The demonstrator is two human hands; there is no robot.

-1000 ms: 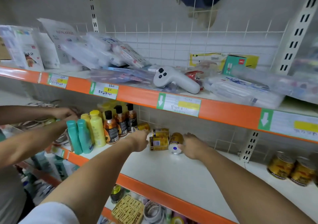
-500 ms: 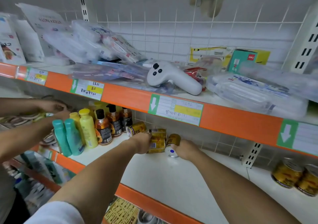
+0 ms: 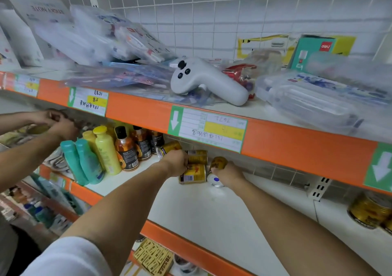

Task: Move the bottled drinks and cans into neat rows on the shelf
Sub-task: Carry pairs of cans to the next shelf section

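A white-tiled wall backs a shop shelf [image 3: 222,218] with an orange front lip, and a cluttered upper shelf hangs low over it. Toward the back of the shelf, a loose cluster of gold cans lies tumbled. The left hand [image 3: 177,162] is curled on an upright gold can [image 3: 192,173] at the cluster's near side, and the right hand [image 3: 228,174] grips a tipped can [image 3: 217,169], its pale end facing the front edge. Two more cans [image 3: 198,156] sit behind, one lying can [image 3: 167,147] just beside the dark bottles [image 3: 127,150].

The risk, as I judge it, is rolling — a can on its side could run toward the front lip or knock its neighbours. The low overhang leaves little room to stand a can up, and another person's hands [image 3: 55,123] work close by at the left end — a bumped bottle could topple the row.
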